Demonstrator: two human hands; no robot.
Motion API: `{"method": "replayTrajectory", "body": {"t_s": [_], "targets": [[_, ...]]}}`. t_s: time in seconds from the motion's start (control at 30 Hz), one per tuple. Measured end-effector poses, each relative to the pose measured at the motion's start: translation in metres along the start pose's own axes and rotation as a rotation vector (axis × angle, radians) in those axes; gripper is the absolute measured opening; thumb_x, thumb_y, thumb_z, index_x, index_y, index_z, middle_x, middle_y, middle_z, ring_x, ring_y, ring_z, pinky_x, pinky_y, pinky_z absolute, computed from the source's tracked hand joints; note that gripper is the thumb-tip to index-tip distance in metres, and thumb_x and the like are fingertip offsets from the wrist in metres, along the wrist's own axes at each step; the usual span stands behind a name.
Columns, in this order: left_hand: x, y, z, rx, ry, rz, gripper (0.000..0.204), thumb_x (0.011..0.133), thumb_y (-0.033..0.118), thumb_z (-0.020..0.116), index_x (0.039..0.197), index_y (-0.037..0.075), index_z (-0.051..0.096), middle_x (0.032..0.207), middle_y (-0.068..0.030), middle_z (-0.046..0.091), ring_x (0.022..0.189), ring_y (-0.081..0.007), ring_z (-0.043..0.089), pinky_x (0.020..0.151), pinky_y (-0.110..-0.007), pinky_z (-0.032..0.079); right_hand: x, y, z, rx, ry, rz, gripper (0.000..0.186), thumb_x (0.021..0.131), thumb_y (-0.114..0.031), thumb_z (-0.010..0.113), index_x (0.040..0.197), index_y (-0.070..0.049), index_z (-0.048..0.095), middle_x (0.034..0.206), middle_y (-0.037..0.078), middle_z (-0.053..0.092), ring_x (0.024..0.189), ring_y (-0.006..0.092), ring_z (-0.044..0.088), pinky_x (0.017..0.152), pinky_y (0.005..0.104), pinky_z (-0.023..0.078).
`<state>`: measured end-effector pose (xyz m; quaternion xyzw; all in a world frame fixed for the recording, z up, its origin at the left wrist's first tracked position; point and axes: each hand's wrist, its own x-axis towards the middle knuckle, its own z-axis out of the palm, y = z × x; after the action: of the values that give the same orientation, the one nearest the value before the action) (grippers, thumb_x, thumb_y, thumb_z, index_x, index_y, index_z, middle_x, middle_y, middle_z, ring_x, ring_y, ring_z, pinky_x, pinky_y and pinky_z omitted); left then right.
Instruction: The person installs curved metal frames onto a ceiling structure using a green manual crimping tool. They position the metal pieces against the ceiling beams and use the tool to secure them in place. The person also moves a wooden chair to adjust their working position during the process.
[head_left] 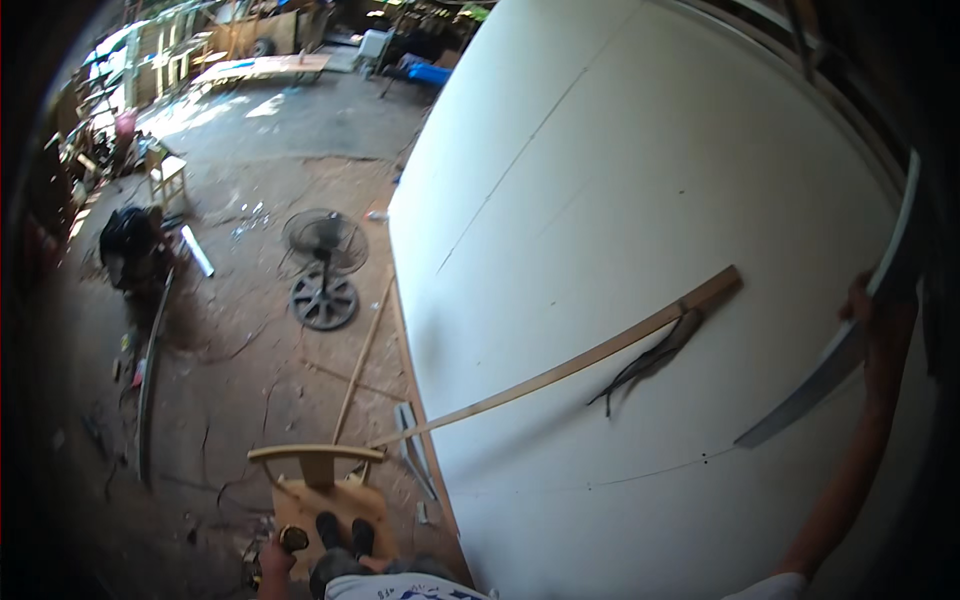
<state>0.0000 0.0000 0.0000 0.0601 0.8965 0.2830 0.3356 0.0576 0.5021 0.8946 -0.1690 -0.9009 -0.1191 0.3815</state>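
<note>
Low at the left of the head view, my left hand (275,562) is closed round a black and yellow power tool (293,540); its exact kind is hard to make out. My right arm reaches up along the right side. There my right hand (868,302) grips a long grey metal strip (812,388), which slants against a large white panel (600,220). The strip's lower end meets a thin curved line with small dark marks on the panel. My feet (346,535) stand on the seat of a wooden chair (317,465).
A wooden batten (560,372) slants across the panel, with a dark object (650,362) hanging near its top. A black pedestal fan (325,268) stands on the floor. At the left, a person (133,245) crouches beside a long strip (150,370). Farther back is a small chair (167,177).
</note>
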Motion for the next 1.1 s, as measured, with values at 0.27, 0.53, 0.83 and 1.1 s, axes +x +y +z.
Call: {"method": "replayTrajectory", "body": {"t_s": [0.27, 0.53, 0.83, 1.1], "targets": [[-0.104, 0.004, -0.026, 0.003, 0.017, -0.491, 0.079, 0.071, 0.013, 0.069, 0.142, 0.03, 0.04, 0.114, -0.0152, 0.066, 0.105, -0.0382, 0.062, 0.086, -0.048, 0.051, -0.264, -0.021, 0.297, 0.873, -0.945, 0.555, 0.04, 0.071, 0.006, 0.07, 0.104, 0.003, 0.049, 0.079, 0.01, 0.06, 0.062, 0.0186, 0.065, 0.056, 0.0328, 0.06], [-0.16, -0.026, 0.004, 0.018, -0.052, -0.661, 0.09, 0.072, 0.013, 0.071, 0.15, 0.029, 0.028, 0.128, -0.0116, 0.059, 0.114, -0.0333, 0.057, 0.091, -0.046, 0.05, -0.425, -0.05, 0.434, 0.814, -1.301, 0.66, 0.051, 0.07, 0.005, 0.069, 0.115, 0.006, 0.045, 0.074, 0.01, 0.062, 0.057, 0.0203, 0.065, 0.053, 0.0329, 0.057], [-0.145, -0.076, 0.051, 0.025, 0.074, -0.632, 0.092, 0.074, 0.011, 0.07, 0.152, 0.029, 0.023, 0.118, -0.0149, 0.06, 0.11, -0.0366, 0.058, 0.089, -0.048, 0.048, -0.567, -0.075, 0.517, 0.898, -1.386, 0.679, 0.047, 0.068, 0.005, 0.068, 0.109, 0.001, 0.046, 0.071, 0.009, 0.06, 0.053, 0.0211, 0.063, 0.049, 0.0329, 0.055], [-0.031, -0.153, 0.14, -0.019, -0.035, -0.24, 0.097, 0.072, 0.001, 0.064, 0.154, 0.026, 0.018, 0.129, -0.022, 0.046, 0.107, -0.041, 0.058, 0.084, -0.047, 0.05, -0.673, -0.174, 0.662, 0.756, -1.25, 0.192, 0.063, 0.059, -0.008, 0.074, 0.115, 0.001, 0.049, 0.087, 0.016, 0.066, 0.075, 0.0298, 0.068, 0.071, 0.0377, 0.056]]}}
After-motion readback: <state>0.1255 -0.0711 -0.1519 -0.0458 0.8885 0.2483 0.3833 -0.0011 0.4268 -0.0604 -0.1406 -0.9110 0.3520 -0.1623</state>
